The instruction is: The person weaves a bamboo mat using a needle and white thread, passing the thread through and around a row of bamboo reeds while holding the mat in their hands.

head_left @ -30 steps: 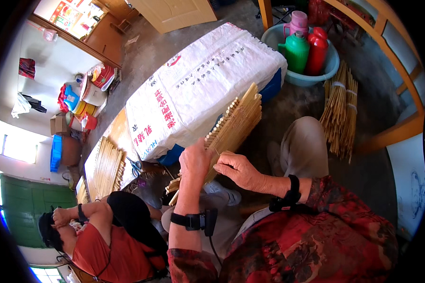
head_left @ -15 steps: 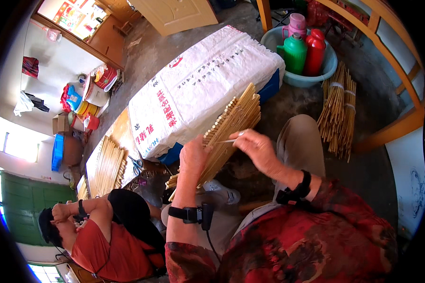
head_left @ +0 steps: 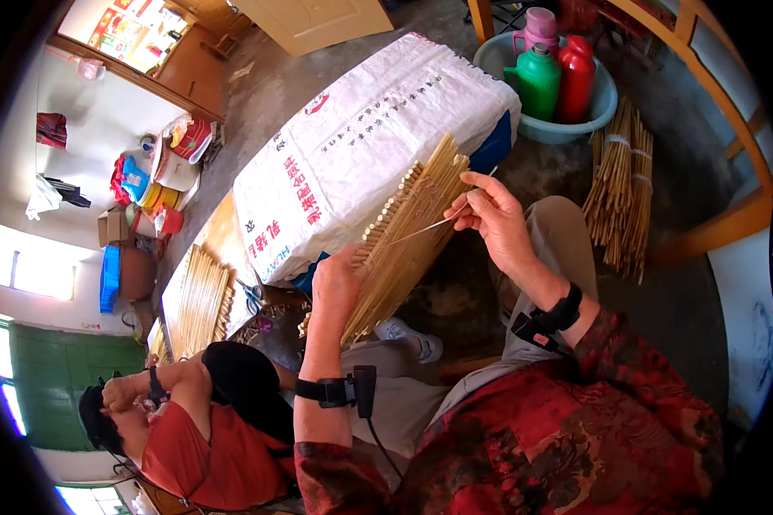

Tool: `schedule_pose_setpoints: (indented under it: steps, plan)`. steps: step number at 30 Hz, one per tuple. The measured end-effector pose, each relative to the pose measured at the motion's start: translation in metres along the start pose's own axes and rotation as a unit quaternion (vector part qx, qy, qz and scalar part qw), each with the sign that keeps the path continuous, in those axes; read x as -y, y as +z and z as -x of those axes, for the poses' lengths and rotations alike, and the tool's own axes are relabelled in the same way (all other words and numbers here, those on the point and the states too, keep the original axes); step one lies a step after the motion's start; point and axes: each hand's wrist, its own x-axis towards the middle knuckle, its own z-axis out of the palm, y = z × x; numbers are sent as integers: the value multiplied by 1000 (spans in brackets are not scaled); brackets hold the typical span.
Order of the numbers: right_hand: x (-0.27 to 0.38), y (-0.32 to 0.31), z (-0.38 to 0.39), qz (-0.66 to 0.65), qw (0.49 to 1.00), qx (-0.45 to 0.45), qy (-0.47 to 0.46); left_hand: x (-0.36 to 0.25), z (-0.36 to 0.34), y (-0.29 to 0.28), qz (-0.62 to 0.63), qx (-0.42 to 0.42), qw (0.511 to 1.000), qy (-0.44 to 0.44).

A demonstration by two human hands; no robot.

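Note:
A mat of pale yellow-brown sticks [head_left: 416,232], laid side by side, slants upward over my lap. My left hand [head_left: 337,279] is closed on its left edge. From the mat near that hand, a thin white string [head_left: 427,228] runs straight to my right hand [head_left: 494,221], which pinches it between thumb and fingers. A short thin sliver shows by the right fingertips; I cannot make out whether it is a needle or the string's end. My right hand is over the mat's right side, apart from the sticks.
Ahead is a table or box covered with a white woven sack [head_left: 369,129]. Farther left lie a second stick mat [head_left: 204,296] and blue-handled scissors [head_left: 253,296]. Flasks stand in a blue basin [head_left: 567,130], near tied stick bundles [head_left: 618,184]. A person in red [head_left: 215,446] sits at left.
My right hand has moved right and up from the mat, and a longer stretch of white string shows. The left hand has shifted slightly left with the mat.

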Motion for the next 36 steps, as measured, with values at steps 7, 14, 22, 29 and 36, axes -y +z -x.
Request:
schedule_pose_setpoints:
  steps: [7,14,22,29,36]
  plan:
    - [25,22,-2,364,915,136,-106,-5,-17,3,3,-9,999,34]
    - [31,21,-3,510,803,235,-198,-13,-29,-2,100,10,995,21]
    - [13,12,-20,479,854,195,-55,4,-40,29,208,26,977,-37]
    - [-36,7,-26,449,858,203,-143,-10,-35,20,154,3,987,-51]
    - [-49,7,-36,458,852,218,-132,-11,-34,21,186,19,980,-73]
